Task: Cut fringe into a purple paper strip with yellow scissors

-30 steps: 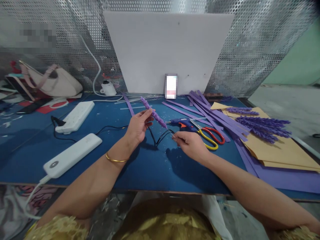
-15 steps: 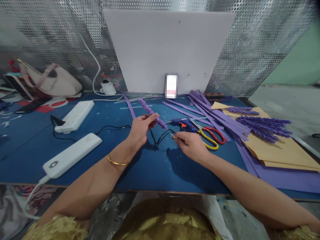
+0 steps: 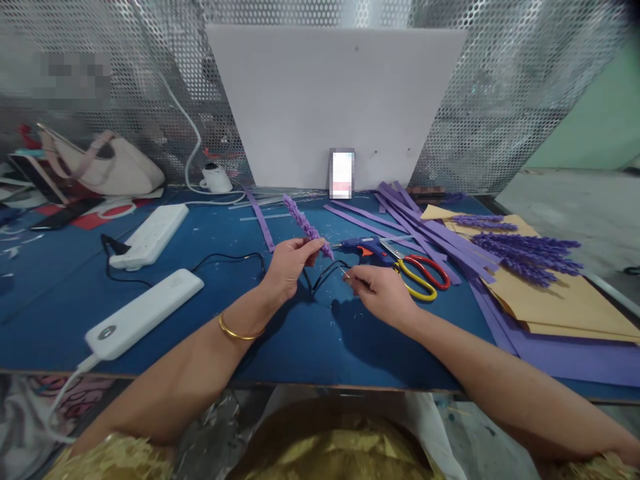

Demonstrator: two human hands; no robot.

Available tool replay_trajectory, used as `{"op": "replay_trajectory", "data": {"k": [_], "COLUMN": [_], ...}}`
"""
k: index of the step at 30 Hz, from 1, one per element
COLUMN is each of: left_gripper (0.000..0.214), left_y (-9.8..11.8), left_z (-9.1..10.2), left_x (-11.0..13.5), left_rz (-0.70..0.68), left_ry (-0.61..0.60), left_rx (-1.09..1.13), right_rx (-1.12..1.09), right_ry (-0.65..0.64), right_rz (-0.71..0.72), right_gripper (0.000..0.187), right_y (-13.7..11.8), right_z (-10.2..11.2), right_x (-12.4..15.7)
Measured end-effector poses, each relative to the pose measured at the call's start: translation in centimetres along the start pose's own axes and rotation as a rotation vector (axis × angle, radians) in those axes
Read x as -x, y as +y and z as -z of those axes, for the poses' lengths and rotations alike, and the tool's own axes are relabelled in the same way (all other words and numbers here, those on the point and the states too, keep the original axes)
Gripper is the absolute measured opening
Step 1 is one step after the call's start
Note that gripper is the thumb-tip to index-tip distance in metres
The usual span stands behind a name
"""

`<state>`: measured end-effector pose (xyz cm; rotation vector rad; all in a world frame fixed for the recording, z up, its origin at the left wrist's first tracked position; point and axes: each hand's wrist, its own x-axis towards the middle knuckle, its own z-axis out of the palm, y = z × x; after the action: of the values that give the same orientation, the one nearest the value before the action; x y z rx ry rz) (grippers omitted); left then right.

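Observation:
Between both hands, a purple paper lavender spike (image 3: 302, 219) slants over the blue table, its tip pointing up and away. My left hand (image 3: 287, 267) pinches it near the lower end with thumb and fingers. With closed fingers my right hand (image 3: 380, 290) grips the thin stem (image 3: 343, 271) that comes out of the spike's base. Just beyond my right hand lie a blue glue gun (image 3: 363, 247) and scissors (image 3: 420, 272) with one red and one yellow handle. The glue gun's black cord passes beneath the spike.
Purple paper strips (image 3: 415, 220) lie at the back right. Finished lavender spikes (image 3: 530, 250) rest on tan paper (image 3: 575, 300) at the right. A white power bank (image 3: 145, 313) and a power strip (image 3: 150, 237) are on the left. A phone (image 3: 342, 173) leans against a white board (image 3: 335, 100).
My left hand has slid slightly down and right along the spike, toward its base. My right hand stays almost where it was, still on the stem.

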<state>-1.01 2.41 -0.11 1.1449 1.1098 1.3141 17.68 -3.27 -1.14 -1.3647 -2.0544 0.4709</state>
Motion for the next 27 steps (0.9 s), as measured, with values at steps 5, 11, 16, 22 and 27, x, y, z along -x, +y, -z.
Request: {"op": "replay_trajectory", "data": {"k": [5, 11, 16, 22, 27], "left_gripper": [0.029, 0.042, 0.031, 0.043, 0.041], "left_y": [0.1, -0.1, -0.5, 0.0, 0.4], "left_z": [-0.1, -0.4, -0.7, -0.8, -0.9], "left_x": [0.2, 0.7, 0.9, 1.2, 1.4], "left_rz": [-0.005, 0.047, 0.012, 0.046, 0.098], "left_ry": [-0.003, -0.066, -0.024, -0.085, -0.228], "left_rx": [0.017, -0.003, -0.058, 0.043, 0.194], "right_rx": [-0.057, -0.150, -0.217, -0.463, -0.703], "right_ry": [-0.003, -0.010, -0.028, -0.057, -0.112], "right_rz": [-0.010, -0.053, -0.044, -0.133, -0.178], "right_gripper": [0.017, 0.018, 0.015, 0.019, 0.029], "right_y": [-0.1, 0.0, 0.1, 0.4, 0.4], "right_z": [-0.1, 0.1, -0.3, -0.5, -0.3], "right_x": [0.1, -0.1, 0.1, -0.1, -0.4]}}
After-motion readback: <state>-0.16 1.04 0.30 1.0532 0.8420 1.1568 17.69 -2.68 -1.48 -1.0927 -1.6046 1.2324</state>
